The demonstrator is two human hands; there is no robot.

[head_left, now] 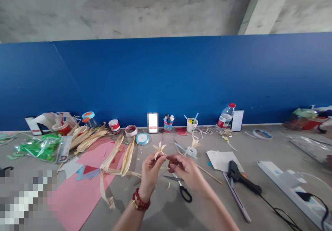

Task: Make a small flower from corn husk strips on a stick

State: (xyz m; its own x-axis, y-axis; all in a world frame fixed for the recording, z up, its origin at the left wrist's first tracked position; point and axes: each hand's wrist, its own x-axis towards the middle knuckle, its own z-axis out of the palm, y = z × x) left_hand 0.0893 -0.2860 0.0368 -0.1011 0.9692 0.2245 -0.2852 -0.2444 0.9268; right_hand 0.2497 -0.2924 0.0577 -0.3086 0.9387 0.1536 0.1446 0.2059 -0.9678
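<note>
A small pale flower (pixel 159 149) with pointed petals, apparently of corn husk, is pinched upright in my left hand (pixel 151 168). My right hand (pixel 184 168) is closed close beside it, its fingertips almost meeting the left ones; whatever they hold is too small to make out. Below my hands lie black-handled scissors (pixel 184 192), partly covered by my right hand. A second pale flower (pixel 195 143) stands by a roll of clear tape (pixel 191 151). Dried corn husks (pixel 127 158) lie to the left of my hands, and a thin wooden stick (pixel 211 175) stretches out to the right.
Pink paper sheets (pixel 77 196) and a bag of green material (pixel 38 149) are on the left. At the right rest a black glue gun (pixel 242 177) with a cord, a lilac strip-like tool (pixel 237 198) and a white power strip (pixel 290 193). A bottle (pixel 225 118) stands before the blue partition (pixel 166 75).
</note>
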